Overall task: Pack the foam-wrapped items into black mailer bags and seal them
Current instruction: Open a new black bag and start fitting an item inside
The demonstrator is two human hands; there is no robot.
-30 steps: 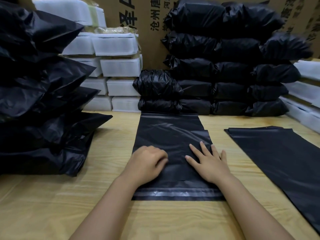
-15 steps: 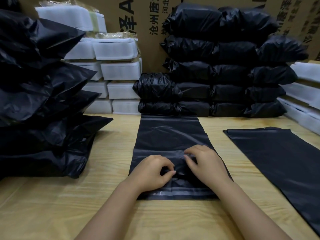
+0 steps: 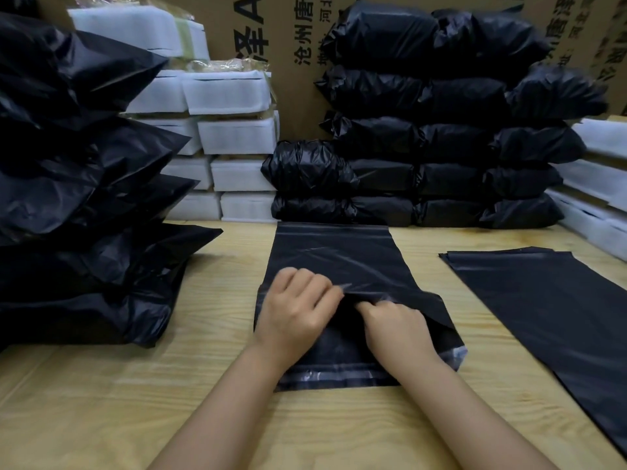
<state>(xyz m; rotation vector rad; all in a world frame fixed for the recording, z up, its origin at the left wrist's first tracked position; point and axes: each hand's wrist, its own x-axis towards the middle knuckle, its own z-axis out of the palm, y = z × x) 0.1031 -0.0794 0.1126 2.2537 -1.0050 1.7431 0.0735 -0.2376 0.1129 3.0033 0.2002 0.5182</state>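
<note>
The mailer bag (image 3: 339,256) now gapes at its mouth
Left hand (image 3: 295,308) pinches the top layer; right hand (image 3: 398,329) grips film beneath; flat before, soon fillable

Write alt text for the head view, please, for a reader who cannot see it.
The left hand and right hand pinch the top layer of a flat black mailer bag on a wooden table. Filled black bags are stacked behind and at left, white foam-wrapped items behind, spare flat bags at right.

Pale wooden table (image 3: 101,401) — cardboard backdrop (image 3: 295,45)
</note>
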